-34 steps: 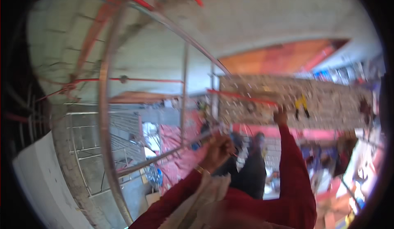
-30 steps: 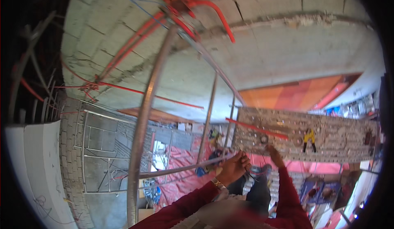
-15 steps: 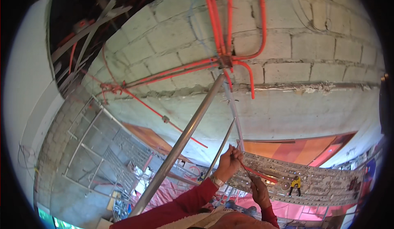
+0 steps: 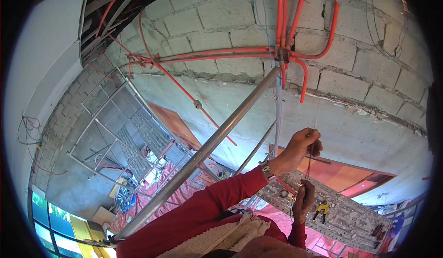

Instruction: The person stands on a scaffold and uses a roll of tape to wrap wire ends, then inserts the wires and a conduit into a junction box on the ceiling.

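Note:
My left hand, with a metal-banded watch at its wrist, is raised in front of the wall. Its fingers are pinched on a thin wire. Just below, my right hand closes thumb and fingers on the lower part of the same wire. A pale thin end seems to stick up past my left fingertips. Beneath both hands runs a perforated metal scaffold plank. On it, to the right of my right hand, lies a yellow-and-black hand tool, which looks like pliers.
A thick slanting scaffold tube crosses close to my left arm. Orange conduits meet at a junction box on the block wall. Farther left stands a scaffold frame; pink sheeting lies below.
Both hands have shifted right in the picture, my left one also upward, leaving more wire between them. The view has turned, so the wall and plank sit at another angle.

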A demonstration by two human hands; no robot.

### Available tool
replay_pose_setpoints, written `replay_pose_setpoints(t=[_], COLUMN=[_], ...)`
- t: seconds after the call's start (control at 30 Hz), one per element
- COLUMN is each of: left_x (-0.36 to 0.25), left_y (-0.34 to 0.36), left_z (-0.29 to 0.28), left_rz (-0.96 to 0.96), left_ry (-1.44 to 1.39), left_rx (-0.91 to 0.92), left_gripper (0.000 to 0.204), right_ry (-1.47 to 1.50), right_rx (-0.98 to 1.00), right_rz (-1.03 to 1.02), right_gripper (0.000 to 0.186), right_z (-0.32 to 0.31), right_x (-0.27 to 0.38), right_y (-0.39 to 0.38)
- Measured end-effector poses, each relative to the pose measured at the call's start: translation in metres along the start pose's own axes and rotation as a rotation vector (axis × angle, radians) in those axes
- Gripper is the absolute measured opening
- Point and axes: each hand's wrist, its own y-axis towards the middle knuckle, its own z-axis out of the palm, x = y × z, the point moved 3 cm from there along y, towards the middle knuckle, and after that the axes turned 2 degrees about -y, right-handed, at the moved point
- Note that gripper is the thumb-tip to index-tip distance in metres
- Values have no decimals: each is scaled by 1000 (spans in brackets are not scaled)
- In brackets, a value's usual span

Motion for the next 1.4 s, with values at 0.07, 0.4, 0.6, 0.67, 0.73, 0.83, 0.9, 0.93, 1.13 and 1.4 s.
replay_pose_setpoints(t=[0.07,0.4,0.6,0.67,0.73,0.83,0.9,0.93,1.13,1.4], left_x=[-3,-21,-30,-35,-38,-45,-54,-56,-66,-180], left_y=[7,11,7,3,-6,-22,-32,-38,-55,-74], left_z=[11,64,59,53,46,38,35,33,1,-68], left_rz=[-4,503,352,245,138,88,184,186,218,307], left_ry=[124,650,662,625,590,664,740,737,524,1526], left_rx=[71,182,318,365,413,474,451,447,287,155], left_gripper=[28,26,25,25,25,25,24,24,25,57], right_ry=[-26,454,585,781,875,974,973,968,797,648], right_rx=[-37,-44,262,311,358,393,383,331,207,192], right_rz=[-99,377,459,473,478,504,527,522,438,448], right_gripper=[27,28,30,27,27,26,24,22,20,22], right_z=[-9,-10,0,-3,-6,0,6,10,31,29], right_x=[-7,37,57,60,49,37,33,32,52,36], right_y=[3,41,37,36,35,32,32,33,30,3])
